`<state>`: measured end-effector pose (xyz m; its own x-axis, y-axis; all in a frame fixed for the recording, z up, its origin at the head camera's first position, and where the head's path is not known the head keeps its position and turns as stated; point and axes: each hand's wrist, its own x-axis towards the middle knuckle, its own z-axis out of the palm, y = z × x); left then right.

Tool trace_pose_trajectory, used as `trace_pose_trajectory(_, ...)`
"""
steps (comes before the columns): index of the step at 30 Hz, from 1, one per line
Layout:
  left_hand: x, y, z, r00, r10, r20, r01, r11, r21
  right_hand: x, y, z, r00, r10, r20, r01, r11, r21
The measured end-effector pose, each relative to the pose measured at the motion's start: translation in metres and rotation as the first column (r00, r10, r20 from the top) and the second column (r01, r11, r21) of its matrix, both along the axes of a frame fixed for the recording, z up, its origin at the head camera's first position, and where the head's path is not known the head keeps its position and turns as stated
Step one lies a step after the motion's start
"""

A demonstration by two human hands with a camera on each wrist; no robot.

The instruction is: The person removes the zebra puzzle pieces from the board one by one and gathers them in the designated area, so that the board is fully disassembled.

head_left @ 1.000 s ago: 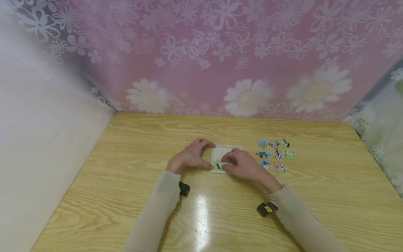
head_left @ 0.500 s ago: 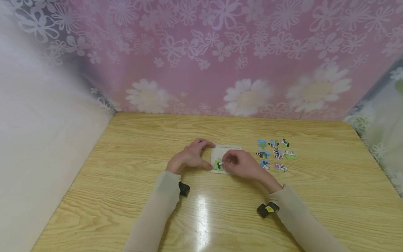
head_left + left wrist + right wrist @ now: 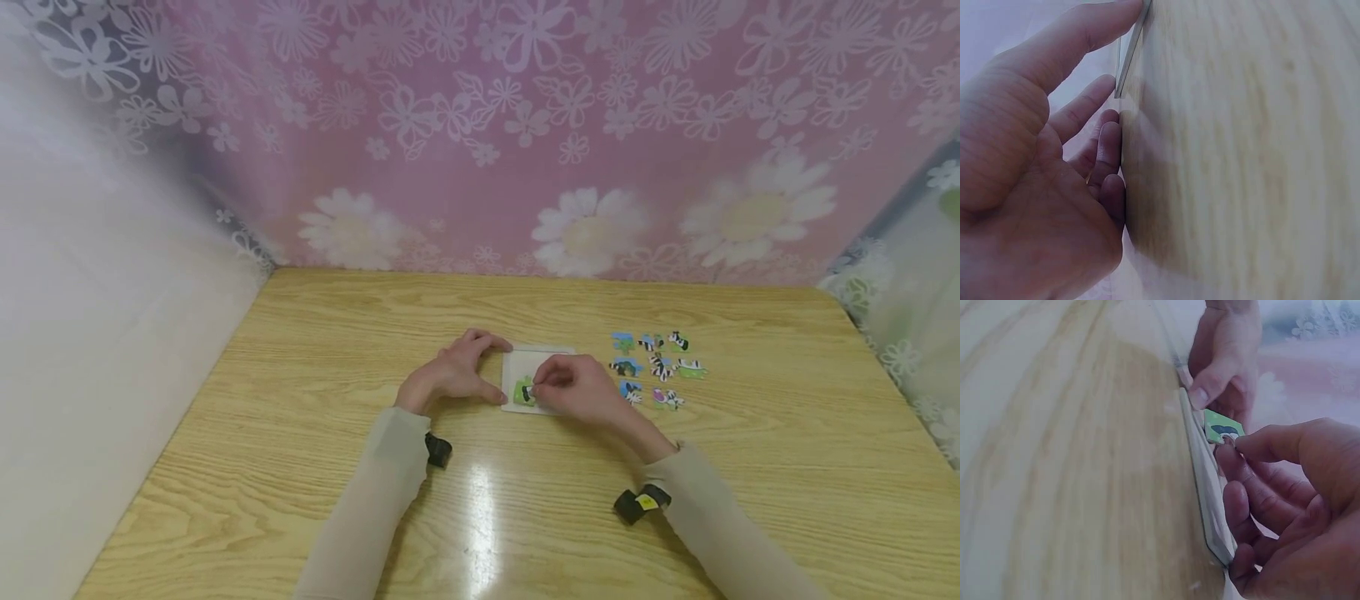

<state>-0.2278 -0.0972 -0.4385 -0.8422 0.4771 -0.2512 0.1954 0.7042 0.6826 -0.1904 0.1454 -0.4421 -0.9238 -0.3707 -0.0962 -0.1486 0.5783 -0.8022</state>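
In the head view a small pale puzzle frame (image 3: 558, 350) lies flat on the table. Between thumb and index finger, my right hand (image 3: 585, 387) pinches a green puzzle piece (image 3: 522, 392) with a black-and-white figure, over the frame's near-left corner. The right wrist view shows this puzzle piece (image 3: 1217, 425) tilted up at the fingertips; whether its lower edge touches the frame is unclear. My left hand (image 3: 459, 367) steadies the frame's left side, thumb at the near corner and a finger at the far one. The thumb (image 3: 1079, 44) is stretched out in the left wrist view.
Several loose puzzle pieces (image 3: 662, 367) with animal pictures lie in rows right of the frame. Wood-grain table (image 3: 337, 333) surrounds everything. A pink flowered cloth (image 3: 480, 167) hangs behind it, and a white sheet (image 3: 112, 292) hangs along the left.
The puzzle piece has turned and shifted slightly to the right within the frame, still pinched by my right hand. My left hand stays at the frame's left side.
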Motion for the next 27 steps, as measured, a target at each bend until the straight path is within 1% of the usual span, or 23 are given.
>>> trace_pose_trajectory(4, 0.001, 0.001, 0.0, 1.0, 0.002, 0.0, -0.002, 1.0, -0.004, 0.0, 0.008, 0.001, 1.0, -0.022, 0.007, 0.022, 0.999, -0.037)
trace_pose_trajectory(12, 0.001, 0.001, -0.002, 1.0, 0.003, -0.009, -0.003, 1.0, -0.008, 0.004, 0.027, 0.006, 0.998, -0.07, 0.0, 0.07, 0.996, -0.058)
trace_pose_trajectory(21, 0.001, -0.001, -0.003, 1.0, -0.008, -0.002, 0.009, 1.0, 0.012, 0.01, 0.058, 0.013, 0.992, -0.125, 0.001, 0.125, 0.992, -0.022)
trace_pose_trajectory(27, 0.0, -0.002, -0.002, 1.0, -0.013, 0.0, 0.013, 1.0, 0.016, 0.012, 0.08, 0.017, 0.988, -0.157, -0.014, 0.157, 0.988, -0.006)
